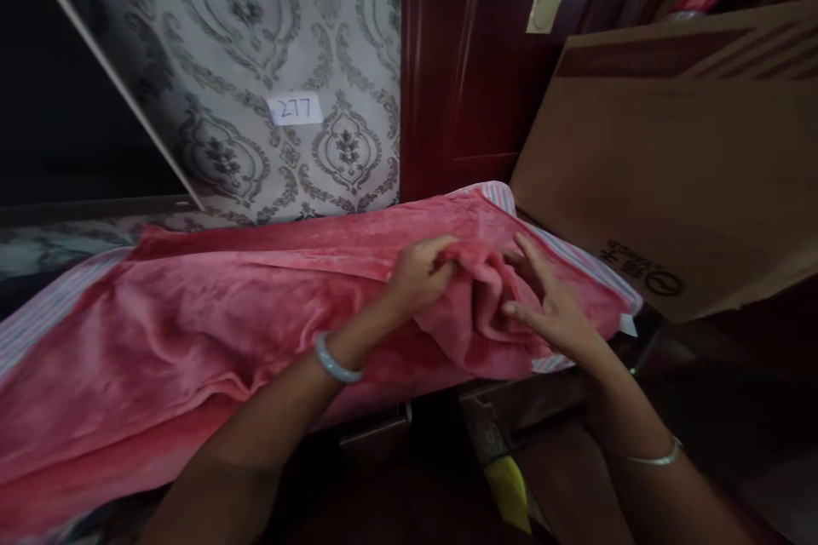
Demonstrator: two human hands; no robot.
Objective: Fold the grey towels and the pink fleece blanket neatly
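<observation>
A pink plush blanket with striped edging lies spread across a long surface, sagging over its front edge. My left hand, with a pale bangle on its wrist, is closed on a raised fold of the blanket right of the middle. Just right of that bunched fold, my right hand has its fingers and thumb spread apart, with the fingertips close to the cloth. Whether those fingertips touch the blanket I cannot tell. A small white tag shows at the blanket's right corner.
A large cardboard box stands at the right, close to the blanket's edge. Behind are patterned wallpaper with a paper label and a dark red wooden panel. A dark screen is at the left. A yellow item lies below.
</observation>
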